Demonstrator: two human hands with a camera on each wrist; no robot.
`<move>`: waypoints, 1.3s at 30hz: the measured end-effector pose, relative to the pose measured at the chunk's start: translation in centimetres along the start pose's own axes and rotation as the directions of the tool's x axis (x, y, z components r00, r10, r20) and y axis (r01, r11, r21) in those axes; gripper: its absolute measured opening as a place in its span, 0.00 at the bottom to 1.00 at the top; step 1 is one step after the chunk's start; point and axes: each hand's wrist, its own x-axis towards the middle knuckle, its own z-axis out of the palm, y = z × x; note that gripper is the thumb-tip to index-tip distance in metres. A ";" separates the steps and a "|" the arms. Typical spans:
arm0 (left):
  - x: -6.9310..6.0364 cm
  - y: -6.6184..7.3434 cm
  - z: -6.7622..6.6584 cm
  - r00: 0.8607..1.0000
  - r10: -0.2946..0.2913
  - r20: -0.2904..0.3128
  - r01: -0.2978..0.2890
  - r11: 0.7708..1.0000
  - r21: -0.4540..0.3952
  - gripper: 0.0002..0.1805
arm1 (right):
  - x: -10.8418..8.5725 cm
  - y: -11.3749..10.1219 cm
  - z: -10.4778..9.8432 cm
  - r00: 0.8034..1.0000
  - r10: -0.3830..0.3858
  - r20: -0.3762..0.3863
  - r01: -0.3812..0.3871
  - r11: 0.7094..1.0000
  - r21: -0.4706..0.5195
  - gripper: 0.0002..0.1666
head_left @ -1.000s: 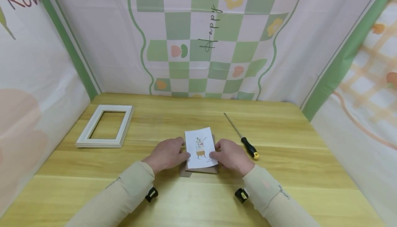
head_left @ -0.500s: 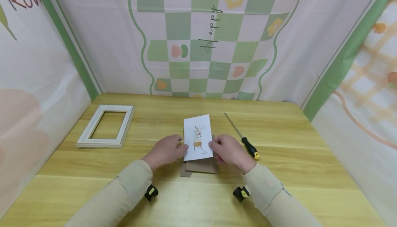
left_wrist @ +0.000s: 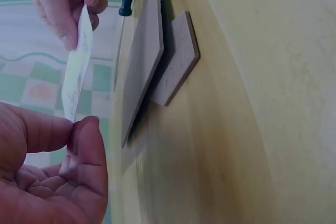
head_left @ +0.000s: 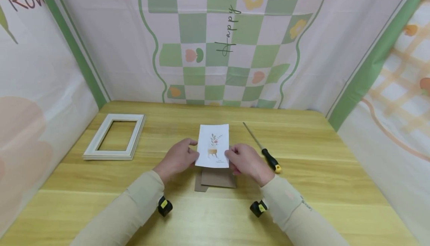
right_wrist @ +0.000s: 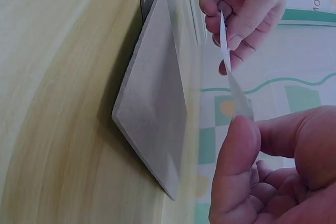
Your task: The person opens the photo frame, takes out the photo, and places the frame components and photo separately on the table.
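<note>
A white picture card printed with a potted plant is held up between both hands. My left hand pinches its left edge between thumb and forefinger. On the opposite edge, my right hand pinches it the same way. Both wrist views show the card thin and nearly edge-on, lifted above a brown backing board. That board lies on the table, partly hidden by the card in the head view. A narrower brown piece, perhaps the board's stand leg, sticks out from under it.
At the left of the wooden table lies a white picture frame with an open middle. To the right rests a screwdriver with a black and yellow handle. A patterned cloth hangs behind the table's back edge.
Both hands have raised the card up and away from the backing board, uncovering more of the board's near part. The frame and screwdriver stay where they were.
</note>
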 end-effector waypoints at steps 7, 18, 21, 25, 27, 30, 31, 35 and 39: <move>1.3 -0.9 -1.2 0.999 -0.011 -0.052 0.015 0.997 0.072 0.29 | -0.2 0.3 -0.1 0.999 0.019 0.031 -0.019 1.000 0.006 0.15; 3.7 -2.6 -3.3 0.988 0.008 -0.152 0.033 0.963 0.266 0.22 | -1.0 0.7 -0.1 0.998 0.023 0.054 -0.024 1.000 0.018 0.12; 4.3 -2.6 -3.5 0.987 0.041 -0.154 0.012 0.945 0.326 0.16 | -1.2 0.7 -0.1 0.998 0.022 0.056 -0.023 1.000 0.018 0.12; 5.0 -2.6 -3.7 0.988 0.061 -0.144 0.002 0.916 0.401 0.15 | -1.4 0.7 -0.1 0.998 0.021 0.058 -0.021 1.000 0.008 0.12; 5.2 -2.4 -3.8 0.989 0.058 -0.138 0.007 0.902 0.432 0.16 | -1.4 0.7 -0.1 0.998 0.019 0.057 -0.019 1.000 -0.002 0.12; 5.4 -2.4 -3.9 0.991 0.040 -0.125 0.023 0.883 0.469 0.19 | -1.4 0.7 0.1 0.999 0.017 0.042 -0.015 0.999 -0.052 0.12; 5.5 -2.4 -3.9 0.992 0.042 -0.119 0.022 0.872 0.489 0.20 | -1.4 0.7 0.1 0.999 0.015 0.036 -0.012 0.997 -0.078 0.13; 5.6 -2.4 -3.9 0.994 0.045 -0.102 0.017 0.844 0.536 0.23 | -1.6 0.6 0.3 1.000 -0.028 -0.006 0.026 0.974 -0.225 0.14; 5.5 -2.3 -3.7 0.993 0.078 -0.088 -0.011 0.807 0.591 0.17 | -1.9 0.4 0.7 0.993 -0.115 -0.023 0.099 0.925 -0.368 0.14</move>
